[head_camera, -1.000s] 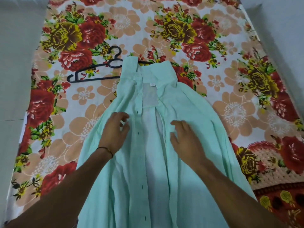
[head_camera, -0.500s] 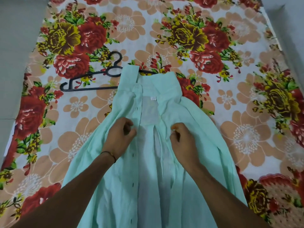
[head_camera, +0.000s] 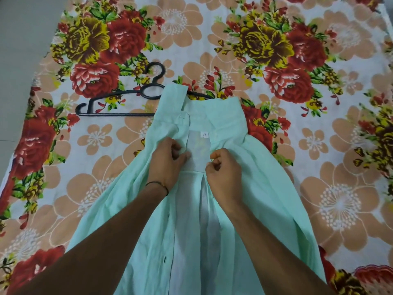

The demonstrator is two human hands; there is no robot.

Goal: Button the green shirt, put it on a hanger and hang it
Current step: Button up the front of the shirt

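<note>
The pale green shirt (head_camera: 244, 188) lies open on the bed, collar away from me, its inner back panel and a small white label showing between the two front edges. My left hand (head_camera: 165, 160) pinches the left front edge, the one with dark buttons, just below the collar. My right hand (head_camera: 223, 173) grips the right front edge at the same height, fingers curled. The two edges are a small gap apart. A black plastic hanger (head_camera: 119, 103) lies flat on the bed beyond the collar, its right arm hidden under the shirt.
A flowered bedsheet (head_camera: 319, 145) in red, yellow and peach covers the bed under everything. Grey floor (head_camera: 21, 60) runs along the bed's left side. A thin dark band circles my left wrist.
Both hands have moved up the shirt from mid-chest toward the collar and closed on the two front edges, which were lying under flat fingers a second ago. The view has moved closer.
</note>
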